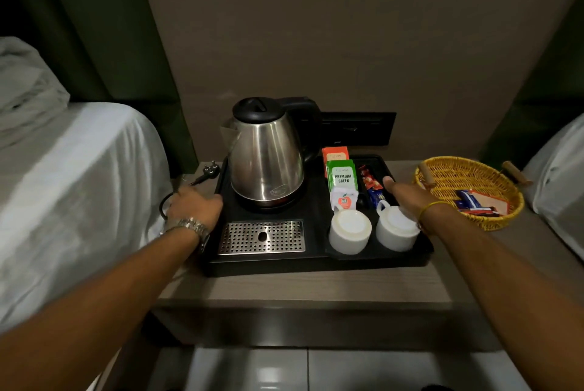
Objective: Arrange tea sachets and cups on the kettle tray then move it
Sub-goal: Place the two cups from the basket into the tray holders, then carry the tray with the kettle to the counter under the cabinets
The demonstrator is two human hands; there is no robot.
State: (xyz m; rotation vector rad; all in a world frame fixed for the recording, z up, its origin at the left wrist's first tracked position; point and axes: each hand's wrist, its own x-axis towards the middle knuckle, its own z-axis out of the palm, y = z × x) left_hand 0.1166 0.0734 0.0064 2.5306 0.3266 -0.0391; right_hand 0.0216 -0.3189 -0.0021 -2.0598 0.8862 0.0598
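Observation:
A black kettle tray (316,264) sits on a bedside table. On it stand a steel kettle (265,157), a green tea sachet (343,177), an orange sachet (335,154), a white sachet (344,199), red and blue stick packets (371,185) and two upturned white cups (349,231) (396,229). My left hand (194,204) grips the tray's left edge. My right hand (407,193) reaches over the tray's right edge above the right cup, thumb out; its fingers are hidden behind the hand.
A yellow wicker basket (442,175) with several sachets sits right of the tray. The kettle's plug and cord (205,171) lie at the left. White beds (63,185) flank the wooden table (300,289). A wall socket panel (360,128) is behind.

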